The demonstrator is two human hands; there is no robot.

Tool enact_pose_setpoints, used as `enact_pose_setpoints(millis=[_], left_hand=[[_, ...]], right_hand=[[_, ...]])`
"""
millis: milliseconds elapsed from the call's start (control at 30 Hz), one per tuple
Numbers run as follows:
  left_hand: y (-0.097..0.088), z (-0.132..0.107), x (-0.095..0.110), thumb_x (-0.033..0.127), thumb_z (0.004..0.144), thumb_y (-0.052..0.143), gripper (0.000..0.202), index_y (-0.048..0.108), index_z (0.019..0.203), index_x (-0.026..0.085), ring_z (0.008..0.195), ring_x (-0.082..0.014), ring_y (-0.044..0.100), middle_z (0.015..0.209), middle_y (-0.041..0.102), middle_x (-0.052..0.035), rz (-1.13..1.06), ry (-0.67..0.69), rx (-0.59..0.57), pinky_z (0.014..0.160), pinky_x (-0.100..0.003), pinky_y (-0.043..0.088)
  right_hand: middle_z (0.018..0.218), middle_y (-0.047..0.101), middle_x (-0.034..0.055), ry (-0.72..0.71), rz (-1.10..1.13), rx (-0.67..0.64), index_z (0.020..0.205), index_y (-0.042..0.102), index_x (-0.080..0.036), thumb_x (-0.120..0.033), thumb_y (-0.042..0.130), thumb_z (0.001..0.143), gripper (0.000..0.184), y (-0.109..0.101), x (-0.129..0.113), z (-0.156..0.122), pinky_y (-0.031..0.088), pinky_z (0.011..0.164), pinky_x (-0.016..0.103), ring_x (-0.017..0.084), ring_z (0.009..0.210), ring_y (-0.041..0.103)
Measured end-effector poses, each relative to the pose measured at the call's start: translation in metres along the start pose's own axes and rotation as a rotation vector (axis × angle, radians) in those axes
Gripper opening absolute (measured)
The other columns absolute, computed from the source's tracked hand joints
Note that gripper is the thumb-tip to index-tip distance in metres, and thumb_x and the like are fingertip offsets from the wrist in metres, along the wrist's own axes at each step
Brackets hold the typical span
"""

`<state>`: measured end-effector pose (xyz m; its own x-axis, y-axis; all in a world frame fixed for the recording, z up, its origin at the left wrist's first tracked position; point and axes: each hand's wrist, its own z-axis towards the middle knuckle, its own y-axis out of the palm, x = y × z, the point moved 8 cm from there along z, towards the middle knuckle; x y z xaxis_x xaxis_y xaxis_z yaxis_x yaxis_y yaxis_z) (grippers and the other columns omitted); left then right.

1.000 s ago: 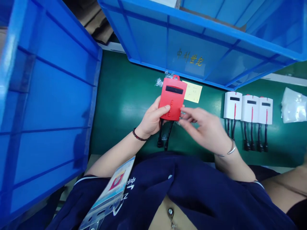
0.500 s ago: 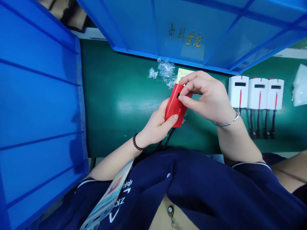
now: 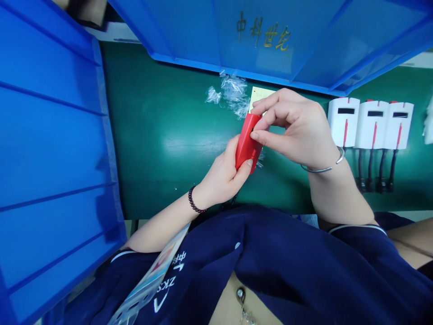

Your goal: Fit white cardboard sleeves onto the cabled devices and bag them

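Note:
My left hand [image 3: 223,174] grips a red plastic device [image 3: 246,142] from below, thumb on its lower edge, holding it tilted almost edge-on above the green table [image 3: 158,144]. My right hand [image 3: 291,126] is closed in a pinch on the device's upper part, fingertips against its face. What the fingertips pinch there is too small to make out. The device's black cables are mostly hidden behind my left hand.
Three white devices [image 3: 370,124] with black cables lie in a row at right. Crumpled clear plastic scraps [image 3: 232,92] and a yellow note [image 3: 259,95] lie behind my hands. A large blue crate [image 3: 50,149] stands at left, another blue crate [image 3: 277,40] across the back.
The red device turned from facing me to nearly edge-on. My right hand came up from beside it and pinched its upper part. The view shifted slightly downward.

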<state>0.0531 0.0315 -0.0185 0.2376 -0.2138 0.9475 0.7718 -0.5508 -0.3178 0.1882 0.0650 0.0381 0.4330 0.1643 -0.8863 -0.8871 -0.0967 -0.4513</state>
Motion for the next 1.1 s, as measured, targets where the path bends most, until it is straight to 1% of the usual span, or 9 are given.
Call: enact_pose_setpoints(millis=[100, 233, 400, 500, 600, 733, 833, 967, 1100], left_hand=[[0.0, -0.001, -0.001, 0.035, 0.099, 0.047, 0.045, 0.035, 0.138, 0.016, 0.084, -0.0188, 0.067, 0.109, 0.068, -0.0092, 0.025, 0.008, 0.008, 0.074, -0.033, 0.053], [0.001, -0.001, -0.001, 0.036, 0.098, 0.049, 0.045, 0.037, 0.137, 0.016, 0.083, -0.0188, 0.066, 0.107, 0.067, -0.0086, 0.027, 0.034, 0.006, 0.072, -0.032, 0.052], [0.001, -0.001, -0.002, 0.039, 0.098, 0.051, 0.046, 0.04, 0.137, 0.018, 0.084, -0.0194, 0.066, 0.107, 0.067, -0.0077, 0.003, 0.015, -0.002, 0.073, -0.032, 0.052], [0.001, 0.0, -0.003, 0.04, 0.097, 0.053, 0.047, 0.04, 0.136, 0.018, 0.085, -0.0194, 0.066, 0.109, 0.067, -0.0073, -0.034, 0.0, -0.01, 0.074, -0.032, 0.052], [0.001, -0.001, -0.005, 0.041, 0.097, 0.054, 0.047, 0.041, 0.136, 0.018, 0.084, -0.0195, 0.067, 0.108, 0.067, -0.0067, -0.102, -0.043, -0.015, 0.075, -0.033, 0.052], [0.004, -0.002, -0.01, 0.042, 0.098, 0.053, 0.047, 0.041, 0.137, 0.019, 0.083, -0.0201, 0.067, 0.106, 0.068, -0.0066, -0.226, -0.114, -0.024, 0.079, -0.036, 0.052], [0.005, -0.003, -0.012, 0.043, 0.097, 0.054, 0.047, 0.042, 0.137, 0.021, 0.083, -0.02, 0.067, 0.105, 0.068, -0.0058, -0.279, -0.13, -0.02, 0.079, -0.037, 0.052], [0.003, -0.002, -0.01, 0.042, 0.097, 0.055, 0.047, 0.043, 0.136, 0.02, 0.083, -0.02, 0.067, 0.105, 0.068, -0.006, -0.246, -0.115, -0.007, 0.078, -0.036, 0.052], [0.003, -0.003, -0.009, 0.042, 0.097, 0.054, 0.047, 0.042, 0.137, 0.02, 0.086, -0.0209, 0.067, 0.108, 0.068, -0.007, -0.198, -0.115, -0.001, 0.08, -0.037, 0.053]], right_hand=[[0.104, 0.07, 0.0072, 0.001, -0.022, -0.006, 0.071, 0.066, -0.021, -0.022, 0.076, 0.079, 0.013, 0.0, 0.001, 0.0, 0.061, 0.088, 0.043, 0.027, 0.109, 0.065], [0.102, 0.07, 0.0065, -0.009, -0.046, -0.006, 0.069, 0.066, -0.021, -0.019, 0.075, 0.078, 0.013, -0.001, 0.0, 0.001, 0.061, 0.084, 0.04, 0.024, 0.104, 0.067], [0.098, 0.072, 0.0055, 0.006, -0.044, -0.023, 0.068, 0.066, -0.021, -0.021, 0.076, 0.078, 0.014, -0.001, 0.0, 0.002, 0.062, 0.077, 0.035, 0.021, 0.095, 0.068], [0.098, 0.072, 0.0053, 0.022, -0.051, -0.016, 0.067, 0.067, -0.021, -0.017, 0.075, 0.077, 0.014, -0.002, 0.0, 0.003, 0.062, 0.071, 0.032, 0.02, 0.091, 0.069], [0.098, 0.073, 0.0052, 0.04, -0.047, -0.003, 0.066, 0.067, -0.02, -0.011, 0.073, 0.076, 0.015, -0.003, 0.0, 0.003, 0.061, 0.067, 0.03, 0.019, 0.091, 0.069], [0.098, 0.073, 0.0046, 0.033, -0.045, -0.007, 0.068, 0.068, -0.02, -0.014, 0.074, 0.077, 0.013, -0.003, -0.002, 0.003, 0.061, 0.069, 0.031, 0.019, 0.09, 0.069], [0.099, 0.073, 0.0042, 0.019, -0.059, -0.011, 0.067, 0.068, -0.02, -0.016, 0.074, 0.078, 0.013, -0.002, -0.003, 0.003, 0.061, 0.072, 0.033, 0.019, 0.09, 0.069], [0.097, 0.071, 0.0037, -0.005, -0.076, -0.008, 0.065, 0.065, -0.021, -0.017, 0.076, 0.077, 0.016, -0.001, -0.004, 0.002, 0.06, 0.074, 0.034, 0.02, 0.091, 0.068], [0.097, 0.071, 0.0043, -0.021, -0.075, -0.006, 0.064, 0.064, -0.02, -0.013, 0.073, 0.078, 0.018, -0.001, -0.008, 0.001, 0.06, 0.075, 0.034, 0.02, 0.091, 0.068]])
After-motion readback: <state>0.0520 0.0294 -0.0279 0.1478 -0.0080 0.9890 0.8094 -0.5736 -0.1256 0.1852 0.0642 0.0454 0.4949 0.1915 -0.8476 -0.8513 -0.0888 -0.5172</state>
